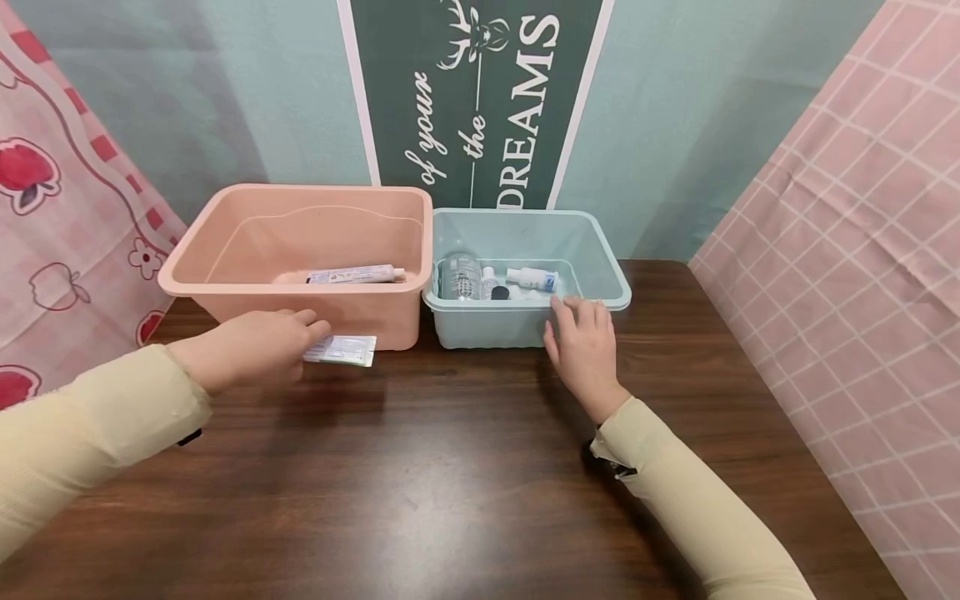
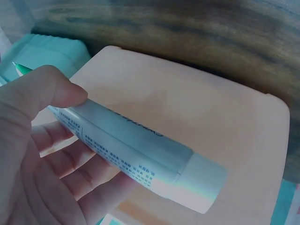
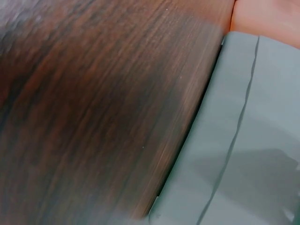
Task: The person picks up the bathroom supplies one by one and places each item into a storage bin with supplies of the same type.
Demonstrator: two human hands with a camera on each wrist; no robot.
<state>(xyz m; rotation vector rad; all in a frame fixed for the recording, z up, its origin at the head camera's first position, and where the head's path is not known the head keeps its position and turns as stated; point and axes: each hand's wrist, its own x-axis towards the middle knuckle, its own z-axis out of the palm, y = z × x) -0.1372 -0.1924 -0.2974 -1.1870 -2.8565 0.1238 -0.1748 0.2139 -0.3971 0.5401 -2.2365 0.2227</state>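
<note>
In front of the pink bin, my left hand grips a white squeeze tube, its flat crimped end pointing right. The left wrist view shows that tube between thumb and fingers, with printed text and a wide pale cap. My right hand is at the front rim of the light blue bin, fingers loosely bent and holding nothing I can see. It does not show in the right wrist view. Inside the pink bin lies another tube, white with print.
The blue bin holds a clear bottle, a white-and-blue tube and other small containers, partly hidden by the rim. Both bins stand side by side at the back of the dark wooden table. Curtains hang around it.
</note>
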